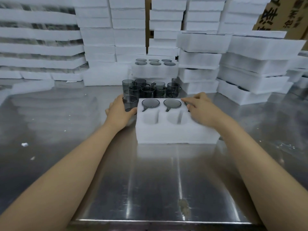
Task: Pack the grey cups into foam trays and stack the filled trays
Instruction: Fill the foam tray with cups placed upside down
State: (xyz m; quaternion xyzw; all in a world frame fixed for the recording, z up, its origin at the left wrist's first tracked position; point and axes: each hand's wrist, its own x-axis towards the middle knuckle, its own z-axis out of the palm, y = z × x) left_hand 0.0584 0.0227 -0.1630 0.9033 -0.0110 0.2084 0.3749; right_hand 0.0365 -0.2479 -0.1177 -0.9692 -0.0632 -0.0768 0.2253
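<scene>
A white foam tray [175,132] lies on the steel table in front of me. Its far row holds two grey cups [150,103] [172,103] bottom up, and a third cup [186,103] at the far right is mostly hidden under my right hand [200,109], whose fingers press down on it. Two near pockets show hollow; the right near pocket is covered by my hand. My left hand [119,110] grips a loose grey cup [130,101] just left of the tray. Several more grey cups [150,89] stand clustered behind the tray.
A filled foam tray [154,70] with several cups sits on a stack behind the cluster. Tall stacks of white foam trays [250,67] wall in the back and both sides. Cardboard boxes [283,14] stand at the top right. The steel table [158,180] reaches to its near edge.
</scene>
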